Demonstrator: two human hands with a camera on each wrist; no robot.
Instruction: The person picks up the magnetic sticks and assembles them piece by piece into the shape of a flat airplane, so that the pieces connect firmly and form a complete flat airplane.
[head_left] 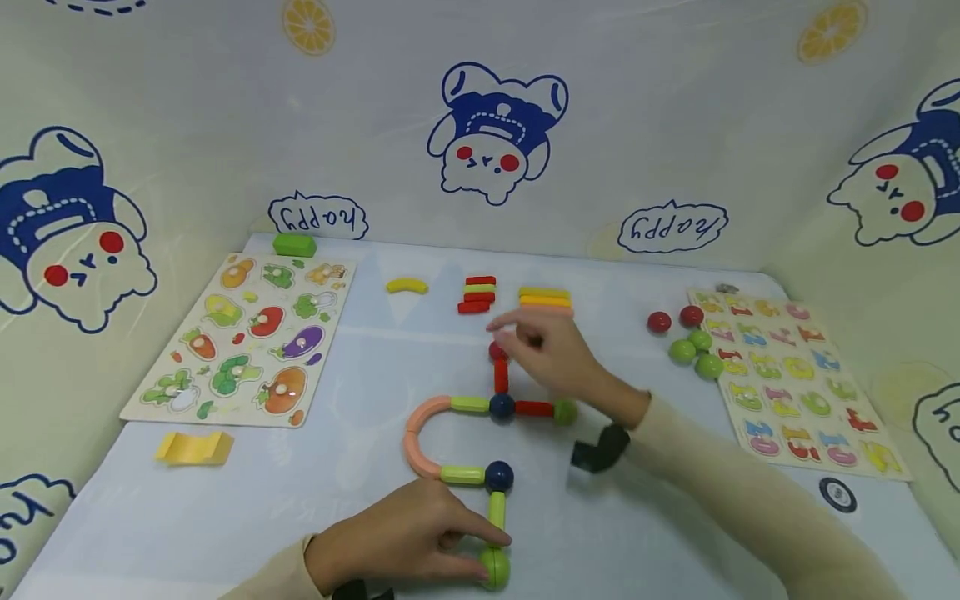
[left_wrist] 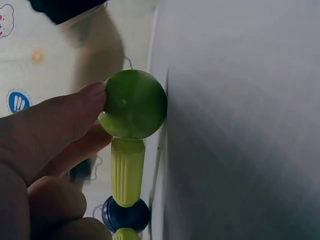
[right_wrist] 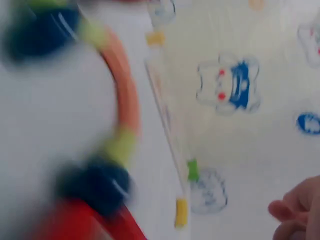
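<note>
Magnetic sticks and balls form a chain on the table. Two orange curved sticks [head_left: 411, 433] make its left bend, and dark blue balls [head_left: 502, 406] join the straight sticks. At the near end, my left hand [head_left: 408, 533] pinches a green ball [left_wrist: 134, 104] joined to a light green stick [left_wrist: 127, 170]. My right hand [head_left: 551, 354] is over the upper branch, just beyond a red ball [head_left: 498, 351] on a red stick [head_left: 501, 377]. Its thumb and forefinger are apart, and I see nothing between them. Another red stick [head_left: 534, 408] leads to a second green ball [head_left: 566, 411].
Short red and green sticks [head_left: 480, 293] and yellow sticks [head_left: 545, 296] lie behind the chain. Loose red balls [head_left: 659, 322] and green balls [head_left: 682, 351] sit by the right puzzle board [head_left: 795, 400]. A vegetable puzzle board [head_left: 247, 333] and a yellow block [head_left: 195, 448] lie left.
</note>
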